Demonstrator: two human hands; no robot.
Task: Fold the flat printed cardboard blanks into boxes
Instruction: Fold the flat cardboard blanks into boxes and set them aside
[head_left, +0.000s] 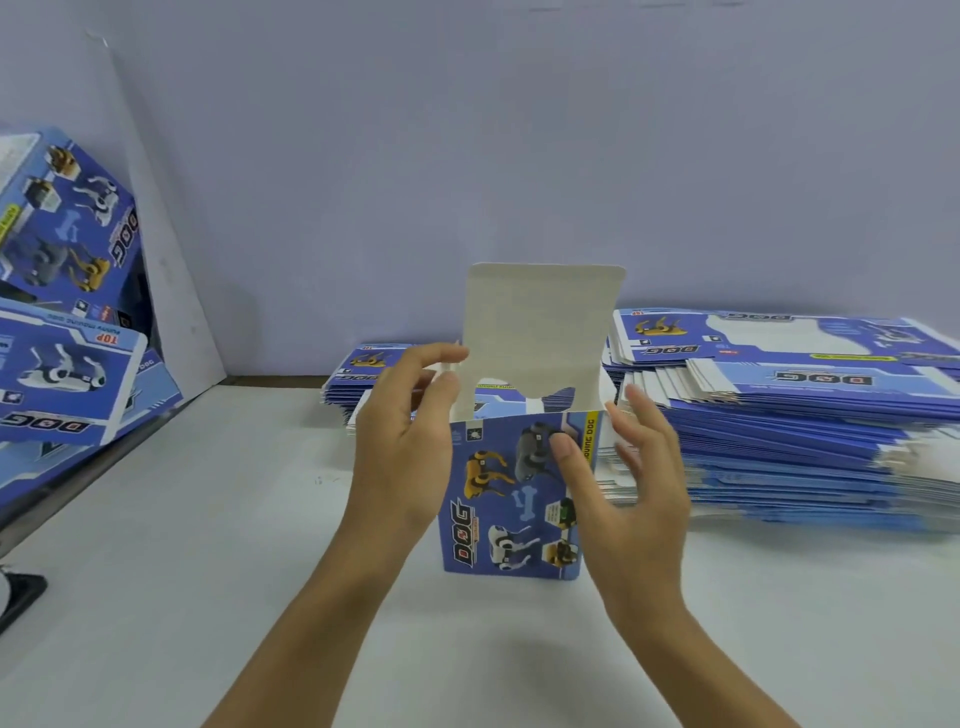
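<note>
A blue printed box (506, 499) with robot dogs and the word DOG stands upright on the white table (208, 545) in the middle. Its top lid flap (540, 322) stands straight up, showing its plain white inside. My left hand (402, 441) is at the box's upper left corner and pinches a small side flap between thumb and fingers. My right hand (634, 483) is at the right side, thumb pressed on the front panel, fingers spread loosely beside the right wall.
A tall stack of flat blue blanks (810, 415) lies behind and to the right, a lower stack (363, 379) behind the box. Folded boxes (67, 270) pile up at the left. A dark object (21, 587) sits at the left edge. A pale wall stands behind.
</note>
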